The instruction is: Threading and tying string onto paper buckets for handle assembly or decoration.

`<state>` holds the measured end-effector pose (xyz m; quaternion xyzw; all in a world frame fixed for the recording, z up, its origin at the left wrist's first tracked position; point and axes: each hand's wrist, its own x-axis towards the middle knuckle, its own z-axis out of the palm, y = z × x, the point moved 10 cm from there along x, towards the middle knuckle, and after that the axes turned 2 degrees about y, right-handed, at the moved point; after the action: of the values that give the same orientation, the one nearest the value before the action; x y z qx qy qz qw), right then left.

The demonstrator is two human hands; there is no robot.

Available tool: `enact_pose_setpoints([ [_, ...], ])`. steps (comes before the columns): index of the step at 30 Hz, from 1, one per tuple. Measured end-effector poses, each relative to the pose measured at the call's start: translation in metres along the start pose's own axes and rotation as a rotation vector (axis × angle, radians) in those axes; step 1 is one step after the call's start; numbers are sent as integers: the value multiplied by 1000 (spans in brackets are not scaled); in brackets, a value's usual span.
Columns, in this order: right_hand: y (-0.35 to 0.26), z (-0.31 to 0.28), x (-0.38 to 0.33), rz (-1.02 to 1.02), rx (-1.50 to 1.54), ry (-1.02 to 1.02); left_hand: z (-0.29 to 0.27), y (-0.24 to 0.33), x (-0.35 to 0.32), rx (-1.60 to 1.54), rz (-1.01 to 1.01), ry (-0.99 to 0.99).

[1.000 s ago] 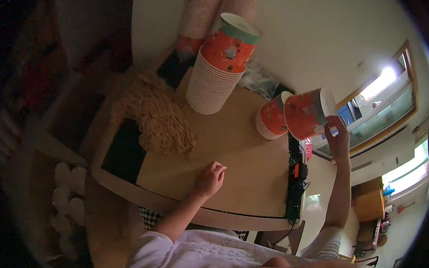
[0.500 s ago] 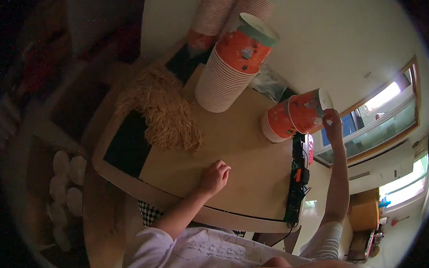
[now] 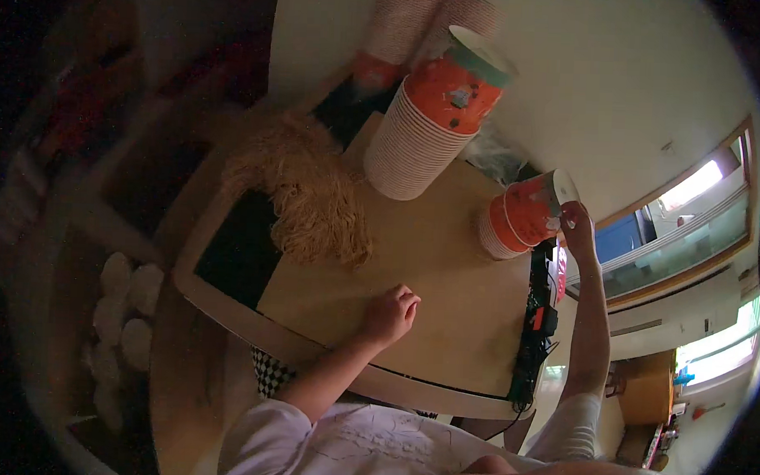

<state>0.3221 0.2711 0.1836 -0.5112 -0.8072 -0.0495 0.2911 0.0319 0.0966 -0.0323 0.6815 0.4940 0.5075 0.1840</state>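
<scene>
My right hand (image 3: 576, 224) grips the rim of an orange paper cup (image 3: 533, 208), which sits tilted on top of a short stack of orange and white cups (image 3: 499, 234) at the right of the wooden table (image 3: 429, 264). My left hand (image 3: 391, 312) rests on the table near its front edge, fingers curled into a loose fist with nothing in it. A tall stack of white paper cups (image 3: 404, 142) topped by an orange cup with a green rim (image 3: 459, 84) stands at the back of the table.
A heap of tan shredded straw-like filler (image 3: 310, 201) lies at the table's left, beside a black panel (image 3: 241, 254). A black power strip with cables (image 3: 538, 327) runs along the right edge. Pale round objects (image 3: 125, 304) lie on the floor at left. Windows are at right.
My right hand has brought the orange cup down from the air onto the short stack. The left hand has stayed on the table. The view has shifted a little.
</scene>
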Motion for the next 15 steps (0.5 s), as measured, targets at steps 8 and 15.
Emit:
enact_pose_setpoints([
  [8, 10, 22, -1, 35, 115, -45, 11, -12, -2, -27, -60, -25],
  [15, 9, 32, -1, -13, 46, -90, 17, -14, -4, -44, -11, 20],
])
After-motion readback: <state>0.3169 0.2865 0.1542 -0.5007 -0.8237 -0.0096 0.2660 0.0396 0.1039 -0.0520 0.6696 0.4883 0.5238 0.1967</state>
